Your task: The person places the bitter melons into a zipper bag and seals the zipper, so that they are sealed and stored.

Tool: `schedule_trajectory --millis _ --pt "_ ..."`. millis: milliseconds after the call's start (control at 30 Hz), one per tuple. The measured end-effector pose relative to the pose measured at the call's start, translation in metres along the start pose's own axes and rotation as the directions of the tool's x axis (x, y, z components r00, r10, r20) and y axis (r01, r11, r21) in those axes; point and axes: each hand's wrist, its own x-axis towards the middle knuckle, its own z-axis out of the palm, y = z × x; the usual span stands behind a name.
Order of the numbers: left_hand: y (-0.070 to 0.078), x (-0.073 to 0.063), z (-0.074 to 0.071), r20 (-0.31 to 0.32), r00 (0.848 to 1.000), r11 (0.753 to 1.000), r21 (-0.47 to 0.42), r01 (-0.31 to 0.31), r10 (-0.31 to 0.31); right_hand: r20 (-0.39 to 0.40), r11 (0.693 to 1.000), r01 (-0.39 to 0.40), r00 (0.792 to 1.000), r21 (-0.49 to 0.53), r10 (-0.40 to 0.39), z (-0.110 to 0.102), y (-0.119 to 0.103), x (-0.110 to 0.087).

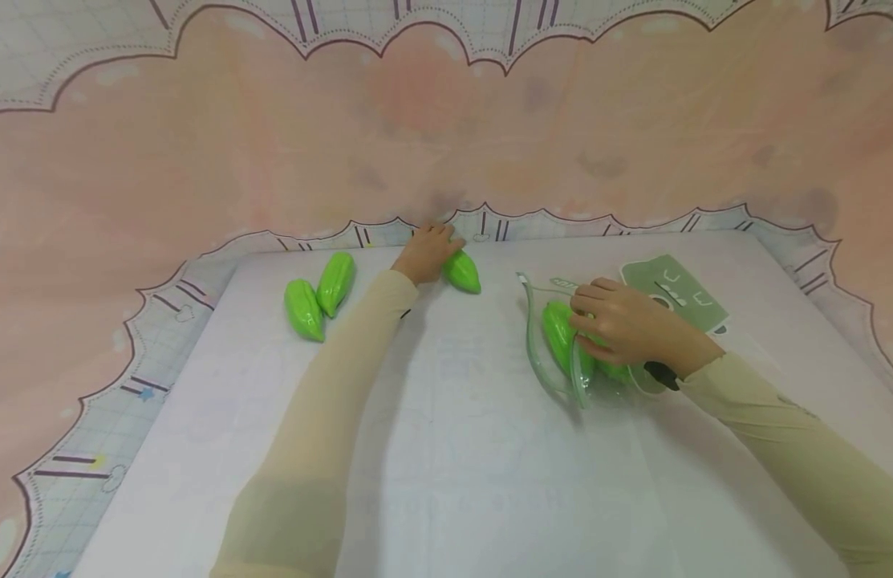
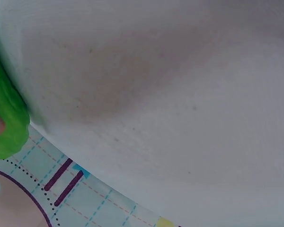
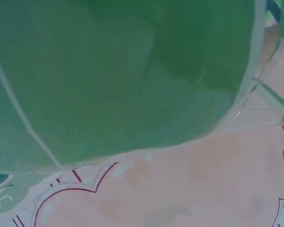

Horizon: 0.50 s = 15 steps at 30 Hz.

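My left hand (image 1: 428,255) grips the blunt upper end of a glossy green pepper (image 1: 464,274) near the back edge of the table. In the left wrist view, that pepper (image 2: 7,106) shows at the left edge with a fingertip pressed on it. At the right, my right hand (image 1: 619,321) holds the rim of a clear plastic bag (image 1: 534,353) with green edging, its mouth spread towards the left. Green peppers (image 1: 559,325) lie inside, partly hidden by my fingers. The bag's green printed panel (image 3: 132,85) fills much of the right wrist view.
Two more green peppers (image 1: 303,310) lie side by side at the back left of the white table (image 1: 475,482). A printed green face (image 1: 677,289) shows beyond my right hand. Behind the table hangs a peach backdrop (image 1: 432,136) with a scalloped border.
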Motion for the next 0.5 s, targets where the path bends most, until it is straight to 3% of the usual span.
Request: schedule_trajectory --millis 300,500 --pt "0.002 -0.0015 -0.004 0.025 1.0 1.0 0.009 0.002 -0.002 0.009 1.0 -0.01 1.0 0.007 0.01 -0.0015 -0.0012 0.0001" --pt "-0.0033 -0.0028 0.0019 0.006 1.0 0.999 -0.029 -0.013 0.013 0.018 1.0 -0.016 1.0 0.002 0.016 -0.0021 -0.0011 0.0006"
